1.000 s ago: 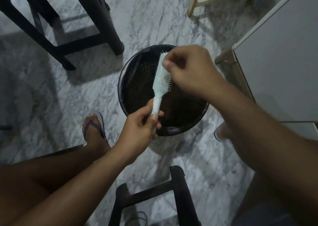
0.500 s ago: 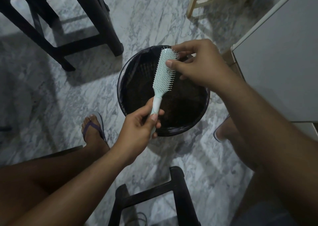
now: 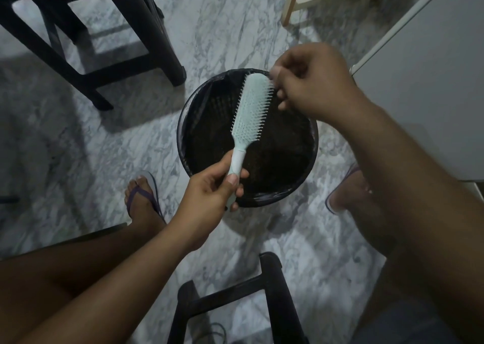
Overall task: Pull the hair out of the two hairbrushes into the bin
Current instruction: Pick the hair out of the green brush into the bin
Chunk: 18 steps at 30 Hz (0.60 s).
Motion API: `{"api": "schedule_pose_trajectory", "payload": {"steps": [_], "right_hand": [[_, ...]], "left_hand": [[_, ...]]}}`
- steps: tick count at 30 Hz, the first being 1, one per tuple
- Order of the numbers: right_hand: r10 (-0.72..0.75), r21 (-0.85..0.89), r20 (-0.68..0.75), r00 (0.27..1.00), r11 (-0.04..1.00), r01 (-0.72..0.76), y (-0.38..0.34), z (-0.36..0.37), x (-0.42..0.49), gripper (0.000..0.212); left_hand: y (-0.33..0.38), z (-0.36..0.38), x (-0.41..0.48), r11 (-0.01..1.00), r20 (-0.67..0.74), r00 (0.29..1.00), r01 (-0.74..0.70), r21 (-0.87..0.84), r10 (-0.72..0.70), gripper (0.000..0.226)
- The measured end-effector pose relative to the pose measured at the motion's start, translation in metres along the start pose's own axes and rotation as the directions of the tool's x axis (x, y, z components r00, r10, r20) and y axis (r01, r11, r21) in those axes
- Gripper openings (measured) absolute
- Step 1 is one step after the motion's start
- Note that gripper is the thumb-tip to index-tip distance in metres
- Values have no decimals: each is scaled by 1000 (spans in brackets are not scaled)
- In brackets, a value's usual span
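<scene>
Left grip (image 3: 209, 194) closed low, right grip (image 3: 311, 81) pinched higher.

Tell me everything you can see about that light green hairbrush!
The hairbrush is a pale mint paddle brush that looks like plastic, with a flat cushioned head full of thin pale bristles and a slim handle. It is held tilted above the black bin, head pointing away. The left hand grips its handle, and the right hand pinches at the bristles near its far right edge. Any hair on it is too fine to make out.
</scene>
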State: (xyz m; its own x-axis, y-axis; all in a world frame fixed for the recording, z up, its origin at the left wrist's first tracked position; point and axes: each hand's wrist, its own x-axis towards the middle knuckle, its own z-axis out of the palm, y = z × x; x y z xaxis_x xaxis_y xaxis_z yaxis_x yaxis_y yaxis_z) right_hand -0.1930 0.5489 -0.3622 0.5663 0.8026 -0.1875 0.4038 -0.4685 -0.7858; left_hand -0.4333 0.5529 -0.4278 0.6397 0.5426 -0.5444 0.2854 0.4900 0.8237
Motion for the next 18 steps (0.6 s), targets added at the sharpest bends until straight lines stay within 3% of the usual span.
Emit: {"api": "schedule_pose_trajectory", "payload": {"steps": [2, 5, 8, 10, 11, 13, 15, 18], "right_hand": [[38, 135, -55, 998, 990, -30, 0, -9, 2, 16], [48, 108, 14, 999, 993, -49, 3, -16, -1, 14], [146, -269, 305, 941, 961, -62, 21, -1, -16, 29], [151, -445, 378, 914, 895, 36, 29, 12, -20, 49], [127, -393, 377, 917, 919, 34, 30, 17, -19, 54], [125, -30, 341, 932, 992, -122, 25, 21, -16, 59], [121, 329, 385, 915, 908, -258, 19, 22, -14, 52], [80, 485, 435, 897, 819, -308, 8, 20, -15, 29]], "left_hand": [[2, -2, 2, 997, -30, 999, 14, -75, -16, 46], [6, -6, 5, 995, -72, 997, -2, -102, -5, 46], [10, -9, 6, 994, -75, 997, -21, -112, 13, 46], [10, -8, 7, 993, -66, 998, -26, -111, 19, 46], [10, -7, 7, 994, -60, 998, -28, -109, 22, 46], [10, -5, 5, 995, -39, 999, -29, -99, 26, 47], [10, -3, 3, 997, 4, 1000, -30, -77, 31, 47], [9, -2, 0, 998, 56, 998, -32, -48, 35, 48]]}}
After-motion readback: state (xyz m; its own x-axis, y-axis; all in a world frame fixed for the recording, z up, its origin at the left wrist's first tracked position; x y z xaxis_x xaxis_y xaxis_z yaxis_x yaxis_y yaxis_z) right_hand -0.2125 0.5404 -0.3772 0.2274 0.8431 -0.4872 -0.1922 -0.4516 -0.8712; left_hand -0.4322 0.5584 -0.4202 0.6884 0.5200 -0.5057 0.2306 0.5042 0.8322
